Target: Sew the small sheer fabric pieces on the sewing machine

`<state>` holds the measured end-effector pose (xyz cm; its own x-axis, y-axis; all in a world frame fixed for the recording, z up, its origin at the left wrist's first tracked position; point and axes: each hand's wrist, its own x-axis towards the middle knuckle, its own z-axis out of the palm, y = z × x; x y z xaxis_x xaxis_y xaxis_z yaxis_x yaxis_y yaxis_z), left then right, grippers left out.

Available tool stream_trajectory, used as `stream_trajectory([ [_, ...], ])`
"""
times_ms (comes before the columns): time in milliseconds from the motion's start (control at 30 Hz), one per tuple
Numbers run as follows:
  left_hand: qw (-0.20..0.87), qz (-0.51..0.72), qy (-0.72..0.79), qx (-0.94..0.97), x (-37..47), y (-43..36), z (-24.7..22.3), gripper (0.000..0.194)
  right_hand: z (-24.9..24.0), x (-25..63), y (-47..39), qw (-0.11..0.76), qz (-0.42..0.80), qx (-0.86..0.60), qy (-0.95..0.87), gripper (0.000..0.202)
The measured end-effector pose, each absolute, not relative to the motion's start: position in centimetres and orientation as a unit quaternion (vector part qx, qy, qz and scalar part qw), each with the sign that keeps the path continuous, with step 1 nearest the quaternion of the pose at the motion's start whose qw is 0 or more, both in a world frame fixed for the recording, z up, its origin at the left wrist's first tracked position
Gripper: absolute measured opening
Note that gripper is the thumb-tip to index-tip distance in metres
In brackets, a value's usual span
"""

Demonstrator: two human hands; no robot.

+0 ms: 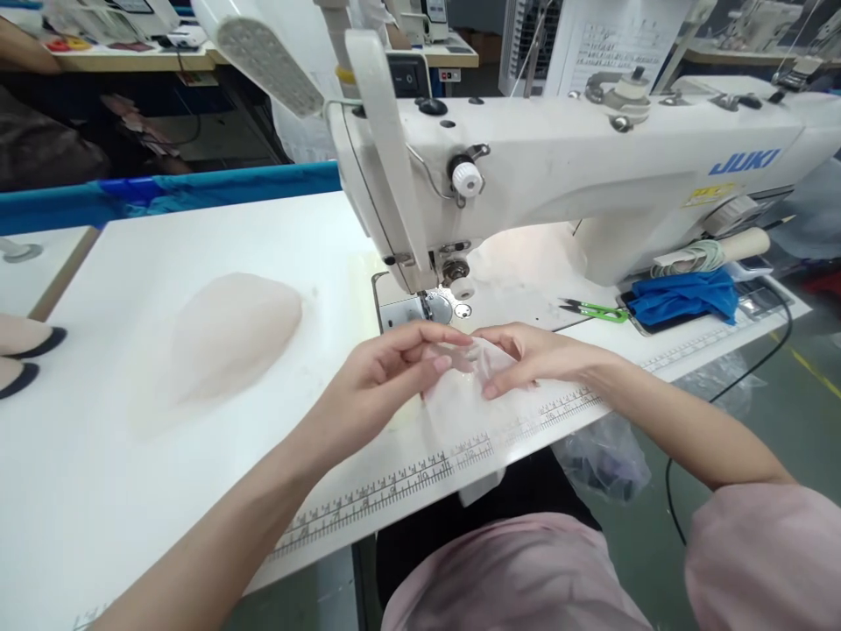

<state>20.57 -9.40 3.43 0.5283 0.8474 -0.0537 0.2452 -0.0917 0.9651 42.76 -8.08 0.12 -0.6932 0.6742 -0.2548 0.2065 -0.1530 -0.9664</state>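
Note:
A thin, pale, see-through piece of fabric (453,399) hangs from my hands in front of the sewing machine's needle area and drapes over the table's front edge. My left hand (400,364) pinches its upper left part between thumb and fingers. On the right side, my right hand (526,355) grips the same fabric, thumb toward me. Just beyond my fingertips are the presser foot (426,307) and metal plate of the white sewing machine (539,166). Both hands are close together, nearly touching at the index fingers.
A sheer beige fabric piece (240,333) lies on the white table (315,228) at left. Green thread snips (595,310), a blue cloth (687,298) and a thread cone (742,245) lie at right. Beige pieces with black edging (26,359) sit far left. A printed ruler (420,473) follows the front edge.

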Motion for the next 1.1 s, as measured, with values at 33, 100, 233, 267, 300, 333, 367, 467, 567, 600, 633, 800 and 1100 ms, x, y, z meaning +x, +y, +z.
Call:
stream_trajectory([
  [33,0.548,0.289,0.413,0.668,20.2,-9.2,3.4,0.02,0.1,43.0,-7.7,0.164,0.686,-0.352,-0.615,0.041],
  [100,0.552,0.311,0.439,0.637,19.6,-8.9,3.3,0.021,0.1,43.4,-7.4,0.159,0.693,-0.369,-0.599,0.032],
  [233,0.536,0.323,0.496,0.601,18.3,-8.5,2.8,0.033,0.1,44.2,-7.5,0.202,0.691,-0.397,-0.569,0.027],
  [267,0.522,0.311,0.515,0.605,18.0,-8.5,2.7,0.037,0.0,44.4,-7.5,0.215,0.694,-0.394,-0.563,0.028],
  [300,0.504,0.29,0.533,0.615,17.7,-8.7,2.7,0.04,0.0,44.5,-7.6,0.23,0.696,-0.393,-0.556,0.028],
  [333,0.484,0.261,0.547,0.631,17.4,-8.9,2.5,0.043,-0.1,44.5,-7.6,0.249,0.694,-0.394,-0.549,0.027],
  [367,0.462,0.225,0.557,0.653,17.1,-9.3,2.4,0.046,-0.1,44.6,-7.7,0.27,0.688,-0.399,-0.543,0.024],
  [467,0.364,0.083,0.564,0.737,16.8,-11.0,2.1,0.051,-0.1,44.1,-7.9,0.327,0.664,-0.412,-0.531,0.02],
  [567,0.191,0.067,0.56,0.803,17.9,-12.5,2.1,0.056,0.3,42.9,-8.0,0.336,0.663,-0.386,-0.546,0.021],
  [600,0.154,0.109,0.548,0.815,18.6,-12.7,2.2,0.06,0.4,42.5,-8.0,0.328,0.666,-0.373,-0.557,0.02],
  [633,0.144,0.156,0.531,0.821,19.3,-12.7,2.3,0.065,0.6,42.0,-7.9,0.314,0.671,-0.358,-0.568,0.019],
  [800,0.394,0.204,0.464,0.767,22.0,-10.3,2.7,0.076,1.5,40.8,-6.9,0.224,0.702,-0.294,-0.609,0.018],
  [1100,0.484,0.255,0.497,0.673,19.6,-10.2,0.2,0.038,0.1,41.5,-6.9,0.236,0.617,-0.356,-0.661,0.031],
])
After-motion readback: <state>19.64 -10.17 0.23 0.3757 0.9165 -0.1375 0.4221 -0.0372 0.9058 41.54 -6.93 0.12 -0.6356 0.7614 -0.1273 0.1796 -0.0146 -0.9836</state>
